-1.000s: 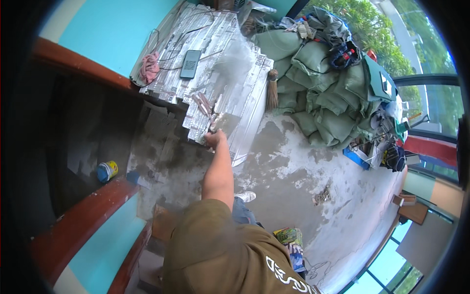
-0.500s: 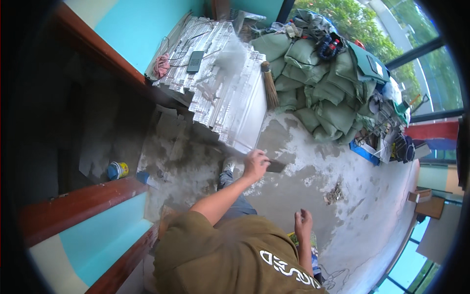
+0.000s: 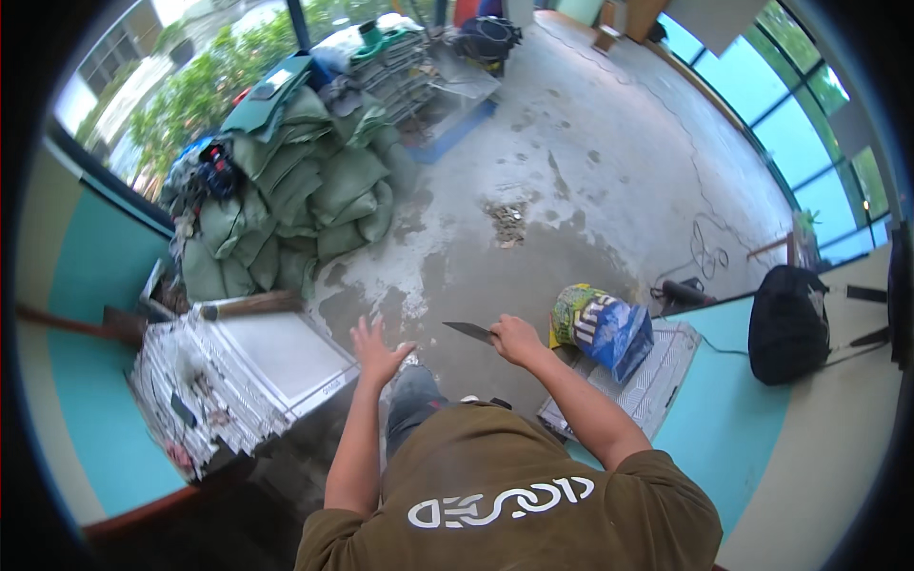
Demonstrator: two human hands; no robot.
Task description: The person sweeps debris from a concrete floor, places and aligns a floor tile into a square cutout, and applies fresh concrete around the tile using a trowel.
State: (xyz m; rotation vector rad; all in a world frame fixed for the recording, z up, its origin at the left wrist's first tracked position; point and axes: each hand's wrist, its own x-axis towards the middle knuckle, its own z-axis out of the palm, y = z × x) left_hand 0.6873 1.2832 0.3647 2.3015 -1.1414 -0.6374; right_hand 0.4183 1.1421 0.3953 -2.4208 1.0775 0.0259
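Observation:
My left hand [image 3: 379, 348] is raised over the floor with fingers spread, holding nothing, right of a stack of flat silvery-white boxes or panels [image 3: 267, 352]. My right hand [image 3: 517, 338] grips a flat metal trowel [image 3: 466, 330], its blade pointing left over the damp, patchy concrete floor [image 3: 447, 271]. Near my right hand, a blue, yellow and green printed sack [image 3: 609, 338] lies on more flat boxes [image 3: 662, 376]. A straw broom [image 3: 262, 305] lies along the left stack's far edge. My jeans-clad leg [image 3: 414, 395] shows below my hands.
Green sacks [image 3: 286, 200] are piled by the window with clutter on top. Rubble [image 3: 506, 224] lies mid-floor. At right are loose cables [image 3: 709, 252], a black backpack [image 3: 788, 324] and a low turquoise wall [image 3: 743, 414]. A wooden handle [image 3: 76, 322] is at far left.
I have turned rightward, away from the box stack. The trowel has passed from my left hand to my right, and my left hand has opened.

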